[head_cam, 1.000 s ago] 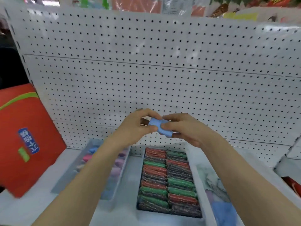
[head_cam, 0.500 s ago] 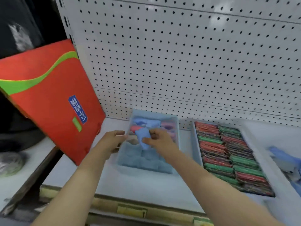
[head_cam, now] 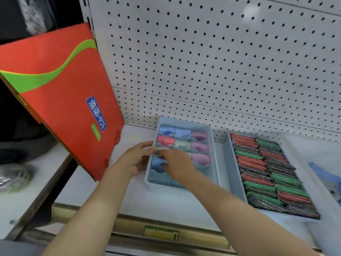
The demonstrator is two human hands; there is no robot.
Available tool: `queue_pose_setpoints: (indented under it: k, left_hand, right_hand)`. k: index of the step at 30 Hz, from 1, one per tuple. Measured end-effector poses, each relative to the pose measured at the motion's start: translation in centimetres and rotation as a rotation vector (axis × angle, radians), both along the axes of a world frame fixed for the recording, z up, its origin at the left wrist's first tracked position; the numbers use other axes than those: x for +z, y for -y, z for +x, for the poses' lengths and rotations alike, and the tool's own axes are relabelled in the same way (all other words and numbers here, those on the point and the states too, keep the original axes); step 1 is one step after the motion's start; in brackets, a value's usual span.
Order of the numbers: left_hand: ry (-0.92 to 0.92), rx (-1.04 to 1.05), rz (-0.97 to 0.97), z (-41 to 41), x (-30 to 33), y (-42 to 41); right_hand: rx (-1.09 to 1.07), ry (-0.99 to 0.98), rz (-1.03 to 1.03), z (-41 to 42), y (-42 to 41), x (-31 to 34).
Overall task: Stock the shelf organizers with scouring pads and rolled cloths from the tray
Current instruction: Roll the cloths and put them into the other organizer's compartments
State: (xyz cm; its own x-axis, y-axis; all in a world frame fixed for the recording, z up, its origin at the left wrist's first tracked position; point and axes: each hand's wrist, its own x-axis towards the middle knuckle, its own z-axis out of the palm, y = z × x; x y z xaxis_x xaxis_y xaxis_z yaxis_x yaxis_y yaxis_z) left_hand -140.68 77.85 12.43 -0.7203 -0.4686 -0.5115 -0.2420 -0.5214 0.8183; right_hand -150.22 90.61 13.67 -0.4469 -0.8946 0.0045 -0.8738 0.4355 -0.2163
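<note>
Nearest the camera, two bare forearms reach up over the brass-coloured front edge of the shelf. The left hand rests against the left wall of the divided organizer, its fingers curled lightly over the rim, seemingly steadying it. The right hand is down inside the organizer, fingers bent onto a blue rolled cloth in a left-column cell; whether they grip it or only press it down cannot be told. This looks like the seating step: the cloth is already in its compartment and is being tucked level. Behind it, other cells hold pink, red, pale and blue rolls, while the front row looks unfilled. To the right, apart from the first organizer, a second organizer is packed with red and green scouring pads. At the far right edge lies the tray with a loose blue cloth. The next move would probably call for letting go and reaching right to the tray for another cloth. A red box leans at the left against the pegboard.
</note>
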Motion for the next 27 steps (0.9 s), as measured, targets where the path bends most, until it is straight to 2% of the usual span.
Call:
queue_pose_setpoints:
  k: [6, 10, 17, 22, 24, 27]
  left_hand:
    - [0.001, 0.025, 0.003, 0.0, 0.2, -0.4]
    - [0.002, 0.035, 0.003, -0.1, 0.4, -0.8]
    - [0.007, 0.068, 0.002, 0.0, 0.8, -1.2]
    - [0.043, 0.065, -0.027, 0.1, 1.5, -1.6]
    - [0.072, 0.069, -0.050, 0.0, 1.4, -1.6]
    - [0.111, 0.055, -0.102, -0.3, 1.3, -1.7]
  right_hand:
    - [0.021, 0.147, 0.041, -0.6, 0.6, 0.3]
    - [0.106, 0.009, 0.051, -0.2, 0.5, -0.2]
    - [0.093, -0.025, -0.060, -0.3, 0.3, -1.0]
    - [0.068, -0.185, 0.059, 0.1, 0.9, -1.6]
    - [0.082, -0.137, 0.104, 0.0, 0.8, -1.2]
    - [0.117, 0.171, 0.103, -0.6, -0.2, 0.5]
